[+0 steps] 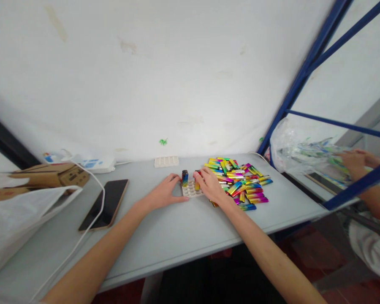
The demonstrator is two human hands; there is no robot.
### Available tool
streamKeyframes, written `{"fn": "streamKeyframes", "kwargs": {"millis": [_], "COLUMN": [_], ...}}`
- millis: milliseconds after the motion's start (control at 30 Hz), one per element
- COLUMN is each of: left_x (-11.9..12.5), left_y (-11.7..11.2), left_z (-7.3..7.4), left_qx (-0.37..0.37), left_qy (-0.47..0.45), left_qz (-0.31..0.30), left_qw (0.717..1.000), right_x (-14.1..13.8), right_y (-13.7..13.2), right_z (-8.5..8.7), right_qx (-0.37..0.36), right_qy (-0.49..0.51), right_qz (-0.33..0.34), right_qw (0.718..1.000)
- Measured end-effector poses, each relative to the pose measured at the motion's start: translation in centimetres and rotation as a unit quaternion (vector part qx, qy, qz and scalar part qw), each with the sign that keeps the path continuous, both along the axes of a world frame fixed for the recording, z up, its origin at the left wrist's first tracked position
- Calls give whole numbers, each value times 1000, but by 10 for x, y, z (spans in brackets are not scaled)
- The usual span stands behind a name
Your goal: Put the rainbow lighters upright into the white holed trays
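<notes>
A small white tray with round holes (pixel 190 190) lies on the grey table (pixel 177 236). One rainbow-coloured lighter (pixel 185 178) stands upright in its far left corner. My left hand (pixel 164 192) rests flat beside the tray's left edge, fingers touching it. My right hand (pixel 210 185) is curled over the tray's right side, fingers closed on another lighter (pixel 197 180) standing in the tray. A heap of several rainbow lighters (pixel 239 181) lies just right of my right hand.
A second white tray (pixel 166 161) lies by the wall. A phone (pixel 105 203) with a white cable, a cardboard box (pixel 50 175), a white power strip (pixel 95 164) and a white plastic bag (pixel 15 223) sit at the left. Another person's hands (pixel 357 162) work behind the blue frame (pixel 304 71) on the right.
</notes>
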State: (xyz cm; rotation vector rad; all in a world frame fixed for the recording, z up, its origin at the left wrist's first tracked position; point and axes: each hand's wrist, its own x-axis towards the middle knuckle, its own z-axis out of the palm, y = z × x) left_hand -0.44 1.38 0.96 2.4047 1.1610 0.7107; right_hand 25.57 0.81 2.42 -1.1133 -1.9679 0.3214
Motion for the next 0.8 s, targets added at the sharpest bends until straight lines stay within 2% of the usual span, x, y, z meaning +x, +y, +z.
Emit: {"fn": "streamKeyframes", "kwargs": {"millis": [100, 233, 500, 800], "left_x": [0, 1, 0, -2], "left_y": [-1, -2, 1, 1], "left_z": [1, 3, -1, -3], "left_qx": [-5, -3, -3, 1], "left_qy": [4, 2, -10, -8], "left_qz": [0, -2, -11, -14], "left_qw": [1000, 1000, 1000, 1000], "right_x": [2, 1, 0, -5], "right_y": [0, 1, -4, -12], "right_z": [-1, 0, 3, 4], "right_qx": [-39, -80, -38, -23], "right_qy": [-38, -44, -117, -195], "right_qz": [12, 62, 111, 103], "right_qw": [998, 994, 986, 975]}}
